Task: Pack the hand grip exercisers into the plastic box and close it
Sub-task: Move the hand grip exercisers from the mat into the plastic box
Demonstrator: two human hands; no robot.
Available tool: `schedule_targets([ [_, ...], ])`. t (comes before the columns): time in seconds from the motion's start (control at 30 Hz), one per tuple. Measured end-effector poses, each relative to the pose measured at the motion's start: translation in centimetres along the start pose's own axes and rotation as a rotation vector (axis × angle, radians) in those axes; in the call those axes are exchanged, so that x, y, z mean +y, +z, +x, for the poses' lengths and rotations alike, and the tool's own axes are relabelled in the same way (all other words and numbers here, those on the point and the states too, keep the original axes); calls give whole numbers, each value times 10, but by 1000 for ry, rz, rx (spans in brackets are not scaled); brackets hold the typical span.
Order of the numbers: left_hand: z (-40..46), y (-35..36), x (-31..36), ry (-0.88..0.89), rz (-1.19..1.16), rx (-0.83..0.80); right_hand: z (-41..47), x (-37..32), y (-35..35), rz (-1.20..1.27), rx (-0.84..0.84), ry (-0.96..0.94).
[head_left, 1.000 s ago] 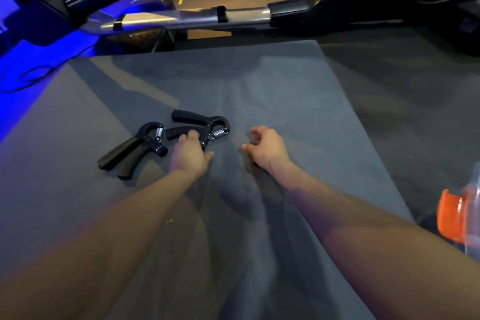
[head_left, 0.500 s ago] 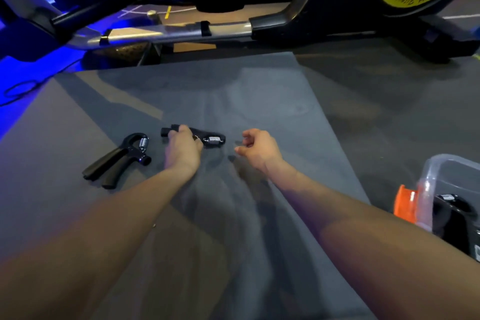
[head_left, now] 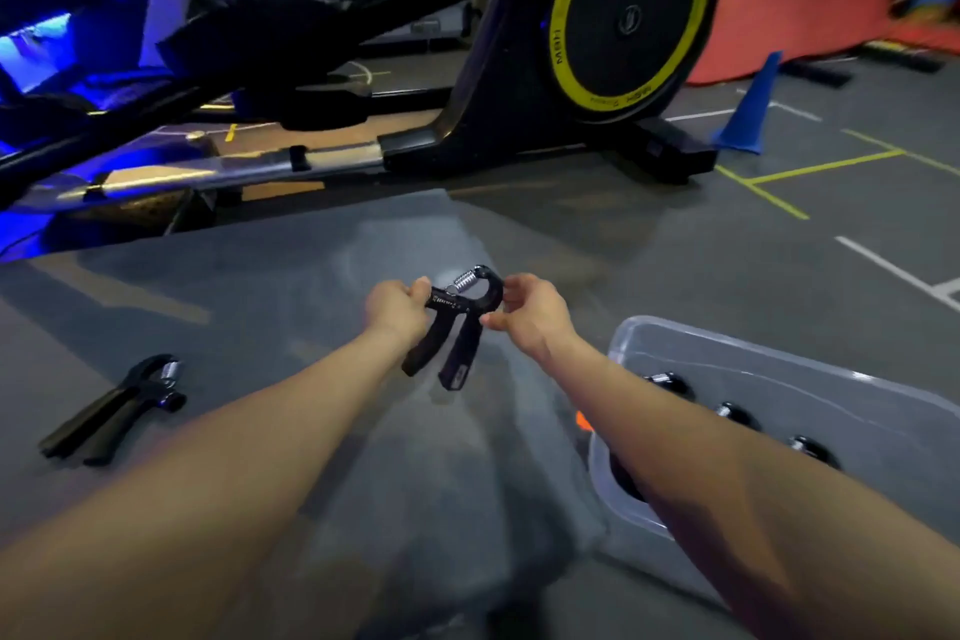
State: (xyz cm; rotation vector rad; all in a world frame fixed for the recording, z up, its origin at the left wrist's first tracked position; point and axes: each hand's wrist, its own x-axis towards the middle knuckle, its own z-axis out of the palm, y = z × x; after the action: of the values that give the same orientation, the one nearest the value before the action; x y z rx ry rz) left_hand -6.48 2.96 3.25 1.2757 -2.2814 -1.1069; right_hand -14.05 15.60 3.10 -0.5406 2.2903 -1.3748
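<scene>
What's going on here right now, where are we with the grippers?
A person holds one hand grip exerciser up off the grey mat, the left hand gripping its top and the right hand pinching its head. A second exerciser lies on the mat to the left. The clear plastic box sits open on the right with several exercisers already inside. No lid is on it yet.

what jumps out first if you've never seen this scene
Both hands, left and right, hold a black gripper up at centre. Another gripper lies on the mat at left; a clear box sits at right. Behind looms a yellow-ringed flywheel.
</scene>
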Motion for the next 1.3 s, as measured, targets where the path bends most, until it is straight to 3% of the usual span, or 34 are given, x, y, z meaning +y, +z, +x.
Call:
schedule_targets([
  [0.3,-59,101,70,-221,-567,-280,-49,57,-114,77,166,-22],
  [0.6,-116,166,117,-163,-569,-464,-69,113,-183,68,346,64],
  [0.73,-132,195,118,8,-390,-602,-74,139,-208,100,401,169],
  [0.83,-142,216,112,255,-24,-585,-80,163,-229,61,433,241],
  [1.0,-160,245,106,475,234,-639,-84,206,-259,-34,498,363],
  [1.3,-176,301,86,659,523,-770,-84,267,-271,-32,525,540],
])
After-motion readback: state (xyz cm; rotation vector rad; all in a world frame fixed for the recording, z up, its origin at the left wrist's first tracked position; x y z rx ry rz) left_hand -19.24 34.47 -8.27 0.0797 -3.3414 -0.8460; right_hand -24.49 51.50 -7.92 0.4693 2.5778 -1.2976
